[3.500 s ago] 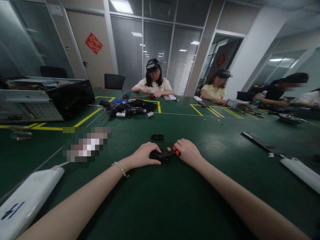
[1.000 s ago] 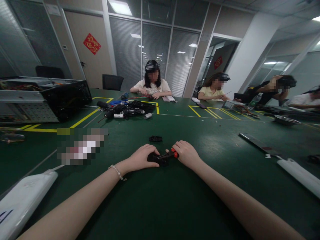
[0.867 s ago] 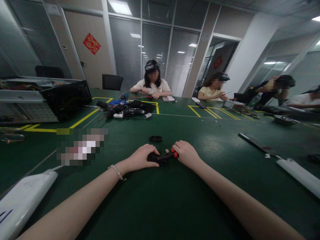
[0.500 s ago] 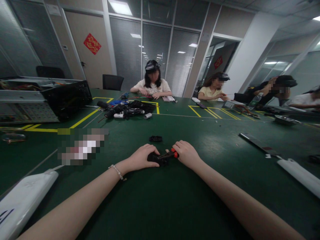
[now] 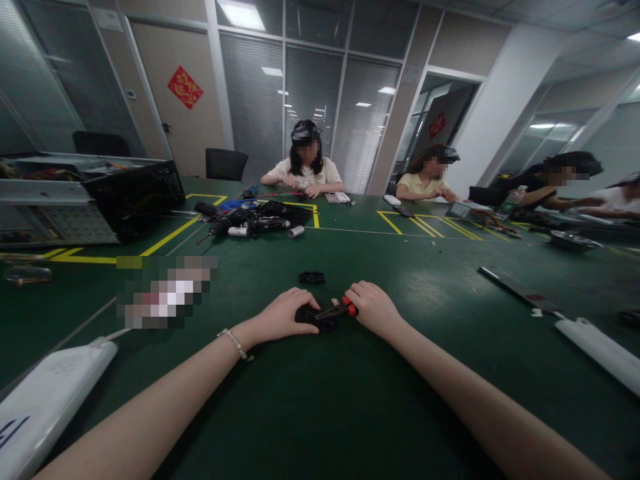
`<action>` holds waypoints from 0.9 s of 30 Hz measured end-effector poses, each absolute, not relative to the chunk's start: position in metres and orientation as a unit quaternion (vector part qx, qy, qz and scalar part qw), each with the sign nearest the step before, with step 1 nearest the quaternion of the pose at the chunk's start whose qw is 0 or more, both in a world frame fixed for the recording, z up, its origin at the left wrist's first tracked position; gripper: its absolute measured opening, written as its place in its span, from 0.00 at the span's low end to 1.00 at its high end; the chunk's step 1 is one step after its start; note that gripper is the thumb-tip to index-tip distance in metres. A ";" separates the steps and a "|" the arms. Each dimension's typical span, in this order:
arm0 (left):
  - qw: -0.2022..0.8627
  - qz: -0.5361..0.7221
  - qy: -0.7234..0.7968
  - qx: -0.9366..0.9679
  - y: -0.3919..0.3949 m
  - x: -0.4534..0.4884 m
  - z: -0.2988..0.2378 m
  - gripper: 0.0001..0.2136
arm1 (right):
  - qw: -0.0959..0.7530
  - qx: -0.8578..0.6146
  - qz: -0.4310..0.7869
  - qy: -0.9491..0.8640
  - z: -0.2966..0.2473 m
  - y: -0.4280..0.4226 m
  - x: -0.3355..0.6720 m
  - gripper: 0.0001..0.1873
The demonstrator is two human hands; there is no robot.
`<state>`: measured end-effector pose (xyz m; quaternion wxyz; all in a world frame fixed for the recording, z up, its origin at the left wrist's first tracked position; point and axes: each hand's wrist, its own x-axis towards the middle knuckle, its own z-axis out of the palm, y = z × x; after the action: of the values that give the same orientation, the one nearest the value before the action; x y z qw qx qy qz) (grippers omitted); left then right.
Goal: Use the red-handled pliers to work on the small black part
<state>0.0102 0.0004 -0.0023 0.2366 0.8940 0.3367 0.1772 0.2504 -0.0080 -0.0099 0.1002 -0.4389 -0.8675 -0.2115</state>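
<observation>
My left hand (image 5: 286, 315) is closed around a small black plastic part (image 5: 326, 325) low over the green table, thumb in front and fingers behind. From the right, my right hand (image 5: 373, 307) grips pliers with red handles (image 5: 351, 308). The dark jaws of the pliers reach left onto the black part; what exactly they pinch is too small to make out. A small pale piece (image 5: 335, 303) shows beside the jaws. Just beyond my hands lies another black plastic piece (image 5: 311, 277), untouched.
A computer case (image 5: 90, 200) stands at the left. A heap of black tools and cables (image 5: 260, 217) lies ahead. White power banks or packs (image 5: 60, 393) with cords lie at both sides. Co-workers (image 5: 305, 167) sit across the table, and a metal dish (image 5: 575, 240) is at the right.
My hands, the pliers and the black part stay almost in place. At the far right, a co-worker has lowered a raised arm and leaned toward the table.
</observation>
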 end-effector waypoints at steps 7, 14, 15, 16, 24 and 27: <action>0.230 0.183 0.332 0.896 0.000 0.012 -0.001 0.16 | 0.098 -0.442 -0.219 -0.864 -0.011 -0.007 0.251 0.07; 0.233 0.176 0.338 0.895 0.001 0.010 -0.003 0.16 | 0.101 -0.447 -0.219 -0.861 -0.011 -0.008 0.250 0.08; 0.233 0.176 0.339 0.894 0.001 0.010 -0.003 0.16 | 0.100 -0.447 -0.219 -0.862 -0.010 -0.008 0.249 0.08; 0.234 0.176 0.339 0.894 0.001 0.010 -0.004 0.16 | 0.100 -0.446 -0.219 -0.862 -0.010 -0.008 0.249 0.08; 0.238 0.176 0.340 0.893 0.000 0.010 -0.002 0.16 | 0.098 -0.448 -0.217 -0.862 -0.009 -0.009 0.249 0.10; 0.234 0.176 0.338 0.894 0.000 0.010 -0.002 0.16 | 0.099 -0.446 -0.215 -0.863 -0.009 -0.009 0.249 0.09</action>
<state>0.0101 0.0003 -0.0022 0.2342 0.8941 0.3385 0.1765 0.2494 -0.0088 -0.0092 0.0989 -0.4465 -0.8630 -0.2149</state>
